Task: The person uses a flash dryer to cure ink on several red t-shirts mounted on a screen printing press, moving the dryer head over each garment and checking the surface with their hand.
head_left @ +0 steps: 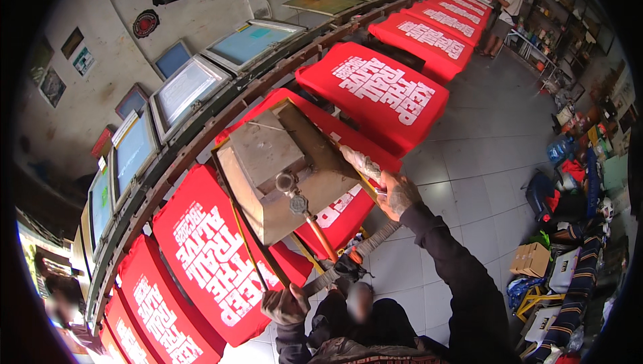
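Lowering the printing frame onto the red shirt

Your left hand [284, 304] is curled shut on the near corner of the wooden frame [284, 166], low by the printed shirt [214, 260]. Keep that corner level. The frame is tilted over the middle red shirt [335, 213]. Your right hand [396, 193] is closed on its right edge; ease both sides down together so it sits square.

Screen-printing workshop: row of red printed shirts [382, 93], mesh frames [184, 89].
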Action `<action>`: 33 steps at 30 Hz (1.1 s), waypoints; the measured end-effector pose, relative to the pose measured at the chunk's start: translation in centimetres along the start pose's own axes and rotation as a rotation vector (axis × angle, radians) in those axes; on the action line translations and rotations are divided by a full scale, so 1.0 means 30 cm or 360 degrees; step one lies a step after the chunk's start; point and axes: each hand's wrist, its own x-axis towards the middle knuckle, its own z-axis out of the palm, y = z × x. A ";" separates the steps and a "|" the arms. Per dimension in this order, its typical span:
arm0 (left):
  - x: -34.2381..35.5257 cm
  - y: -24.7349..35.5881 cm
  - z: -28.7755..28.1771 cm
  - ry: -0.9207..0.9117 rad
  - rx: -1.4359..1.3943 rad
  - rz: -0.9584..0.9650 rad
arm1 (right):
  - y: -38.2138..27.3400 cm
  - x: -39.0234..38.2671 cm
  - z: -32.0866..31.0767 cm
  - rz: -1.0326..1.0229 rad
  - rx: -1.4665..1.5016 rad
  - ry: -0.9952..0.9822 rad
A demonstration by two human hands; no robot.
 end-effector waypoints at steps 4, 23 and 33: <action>0.008 -0.017 -0.002 0.0112 0.0002 0.0017 | -0.009 0.006 0.013 0.0066 -0.0108 -0.0065; 0.052 -0.194 0.022 0.0197 0.0012 0.0179 | -0.085 0.045 0.080 0.0177 0.0091 0.0041; 0.065 -0.285 0.040 0.0191 0.0026 0.0091 | -0.140 0.103 0.112 0.0342 -0.0008 -0.0173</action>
